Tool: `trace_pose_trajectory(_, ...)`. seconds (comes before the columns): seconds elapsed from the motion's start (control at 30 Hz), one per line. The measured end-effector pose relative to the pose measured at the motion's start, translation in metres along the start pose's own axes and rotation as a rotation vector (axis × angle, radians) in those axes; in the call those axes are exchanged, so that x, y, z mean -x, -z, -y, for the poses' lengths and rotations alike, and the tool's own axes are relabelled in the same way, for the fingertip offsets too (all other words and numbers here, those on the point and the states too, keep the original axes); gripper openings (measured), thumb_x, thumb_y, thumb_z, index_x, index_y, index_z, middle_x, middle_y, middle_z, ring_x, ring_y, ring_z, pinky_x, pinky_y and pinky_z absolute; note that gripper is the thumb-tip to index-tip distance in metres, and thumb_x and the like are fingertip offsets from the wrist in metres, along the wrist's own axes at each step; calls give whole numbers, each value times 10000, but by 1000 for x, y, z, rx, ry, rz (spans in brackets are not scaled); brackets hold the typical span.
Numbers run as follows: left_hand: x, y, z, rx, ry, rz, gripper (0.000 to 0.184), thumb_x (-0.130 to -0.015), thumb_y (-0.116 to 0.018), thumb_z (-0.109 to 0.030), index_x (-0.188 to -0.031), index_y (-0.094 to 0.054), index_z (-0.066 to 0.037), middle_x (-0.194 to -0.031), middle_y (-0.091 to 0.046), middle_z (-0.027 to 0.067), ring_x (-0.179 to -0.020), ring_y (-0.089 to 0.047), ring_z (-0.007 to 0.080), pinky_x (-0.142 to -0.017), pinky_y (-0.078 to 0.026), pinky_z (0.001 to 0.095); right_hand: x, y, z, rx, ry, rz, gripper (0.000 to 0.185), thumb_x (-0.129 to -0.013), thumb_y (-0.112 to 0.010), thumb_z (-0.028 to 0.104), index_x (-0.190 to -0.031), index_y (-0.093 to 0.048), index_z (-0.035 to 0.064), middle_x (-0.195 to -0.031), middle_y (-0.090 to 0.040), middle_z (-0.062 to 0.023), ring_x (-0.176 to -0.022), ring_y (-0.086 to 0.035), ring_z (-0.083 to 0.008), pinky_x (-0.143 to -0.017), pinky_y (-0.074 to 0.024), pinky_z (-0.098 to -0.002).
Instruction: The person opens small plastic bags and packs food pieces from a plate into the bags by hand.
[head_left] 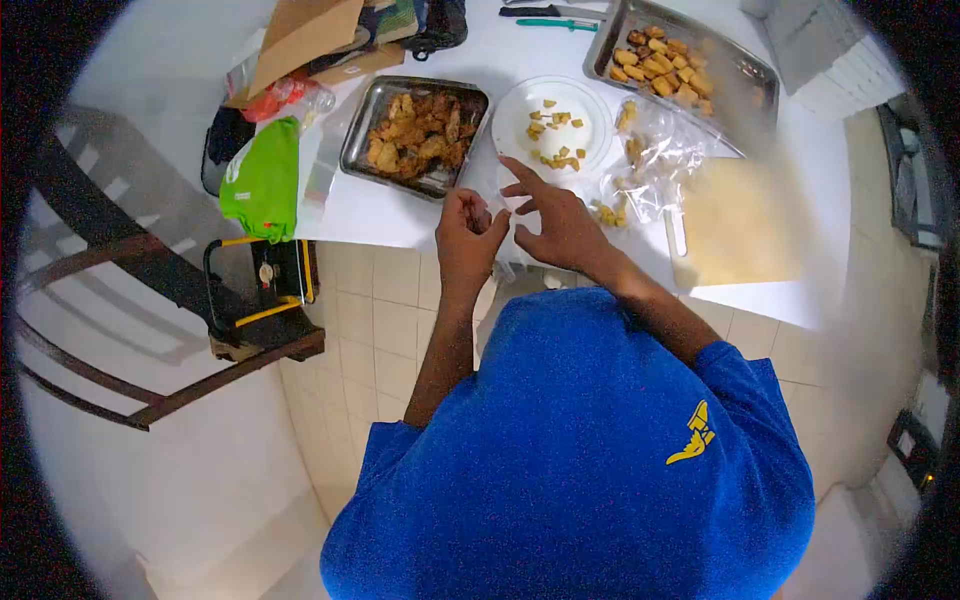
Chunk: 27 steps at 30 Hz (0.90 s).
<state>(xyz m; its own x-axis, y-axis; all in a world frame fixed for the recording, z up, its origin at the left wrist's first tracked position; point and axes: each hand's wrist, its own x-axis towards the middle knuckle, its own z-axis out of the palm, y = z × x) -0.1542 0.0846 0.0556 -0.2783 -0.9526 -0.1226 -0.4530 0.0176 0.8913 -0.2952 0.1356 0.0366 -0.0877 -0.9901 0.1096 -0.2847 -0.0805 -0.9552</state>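
Near the table's front edge, my left hand (468,238) has its fingers curled on a clear plastic bag (485,180), which hangs between the hands. My right hand (560,225) is beside it, index finger raised and thumb close to the left hand; whether it grips the plastic is hard to tell. Just beyond is a white plate (510,145) with small yellowish-brown cubes (556,119). A metal tray (350,150) of browned fried pieces (420,135) lies to the left. Right of the plate, clear bags (665,160) lie with yellowish pieces (609,212) in or under them.
A cutting board (740,225) lies at the right, below a metal tray (602,50) of golden-brown pieces. Knives (555,23) lie at the back. A green bag (265,180), a cardboard box (300,45) and red plastic (275,97) are at the left.
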Motion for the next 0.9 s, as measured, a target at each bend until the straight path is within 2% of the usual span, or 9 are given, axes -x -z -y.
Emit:
trace_pose_trajectory(0.13,8,-8,0,-23,-42,-52,271,-739,-644,-16,-917,-440,-43,-633,-440,-10,-570,-422,67,-529,-385,239,-3,-3,-12,301,212,-355,473,-676,-626,28,-1118,-483,115,-928,-564,-130,-829,-572,-300,-680,-483,-360)
trace_pose_trajectory(0.27,9,-15,-10,-99,-99,-148,307,-734,-630,5,-974,-445,-41,-627,-448,16,-563,-454,100,-540,-405,270,2,8,1,491,278,-258,151,-677,-634,18,-802,-552,44,-836,-539,-102,-786,-553,-283,-667,-460,-367)
trace_pose_trajectory(0.37,7,-15,-13,-183,-154,-162,331,-733,-621,17,-1007,-444,-38,-627,-459,34,-562,-472,122,-545,-414,288,8,2,-3,120,268,-137,141,-715,-625,24,-838,-558,41,-813,-573,-87,-702,-563,-219,-632,-459,-333)
trace_pose_trajectory(0.4,6,-14,-14,-215,-173,-171,338,-733,-619,19,-1015,-441,-37,-629,-462,38,-564,-477,126,-546,-416,291,11,9,14,59,22,-30,120,-781,-565,83,-884,-577,22,-843,-628,-106,-779,-607,-286,-733,-492,-359)
trace_pose_trajectory(0.53,3,-14,-22,-179,-255,-145,330,-753,-614,7,-1029,-437,-34,-640,-469,43,-573,-486,133,-554,-422,297,14,10,-3,-282,-196,125,271,-858,-547,153,-1090,-578,17,-1032,-639,-124,-924,-613,-223,-843,-461,-344)
trace_pose_trajectory(0.67,-7,-19,-14,-98,-347,-88,318,-774,-609,-13,-1038,-432,-31,-651,-473,47,-576,-488,135,-556,-422,300,15,0,-14,-343,-196,33,397,-838,-523,115,-1223,-509,20,-1188,-561,-177,-1052,-566,-256,-919,-424,-338)
trace_pose_trajectory(0.77,-11,-18,-16,-113,-395,-40,322,-780,-606,-18,-1046,-425,-26,-661,-485,54,-582,-497,141,-559,-423,304,11,-1,-25,-120,37,-25,422,-788,-518,75,-1203,-516,2,-1170,-558,-201,-1037,-562,-285,-887,-438,-350)
trace_pose_trajectory(0.8,-11,-16,-21,-119,-368,-15,323,-779,-605,-18,-1047,-425,-24,-663,-490,59,-585,-503,145,-561,-425,304,8,15,14,118,-235,85,424,-752,-516,68,-1169,-531,-13,-1073,-587,-214,-953,-573,-318,-832,-453,-368)
trace_pose_trajectory(0.9,-19,-11,-16,-150,-340,41,335,-774,-610,-29,-1054,-426,-29,-675,-507,78,-592,-525,158,-564,-428,302,4,2,-6,198,-23,-105,394,-760,-492,27,-1148,-541,-19,-921,-606,-224,-832,-591,-280,-763,-461,-362)
